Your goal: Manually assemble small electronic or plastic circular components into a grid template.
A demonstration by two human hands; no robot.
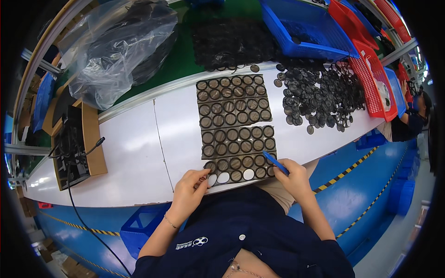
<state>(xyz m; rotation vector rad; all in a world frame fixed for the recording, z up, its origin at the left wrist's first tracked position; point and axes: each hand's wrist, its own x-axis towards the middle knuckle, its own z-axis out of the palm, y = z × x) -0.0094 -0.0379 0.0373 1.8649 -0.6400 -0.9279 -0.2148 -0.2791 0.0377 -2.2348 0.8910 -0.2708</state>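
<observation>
Sheets of dark film (pixel 232 150) with rows of black rings lie in a column on the white table. Three rounds in the nearest row show white, one of them a white disc (pixel 249 174). At that row's left end, my left hand (pixel 189 189) is closed in a pinch beside a black ring (pixel 210 166); whatever its fingertips hold is hidden. My right hand (pixel 294 180) grips a blue pen-like tool (pixel 274 162), its tip over the rings at the right side of the nearest sheet.
Loose black discs (pixel 320 95) are heaped at the right, beside red baskets (pixel 378 88) and a blue basket (pixel 315 34). Black sheets (pixel 232 44) are stacked behind. At left are a clear plastic bag (pixel 125 51) and a cardboard box (pixel 95 143) with cables. A person (pixel 412 118) is at far right.
</observation>
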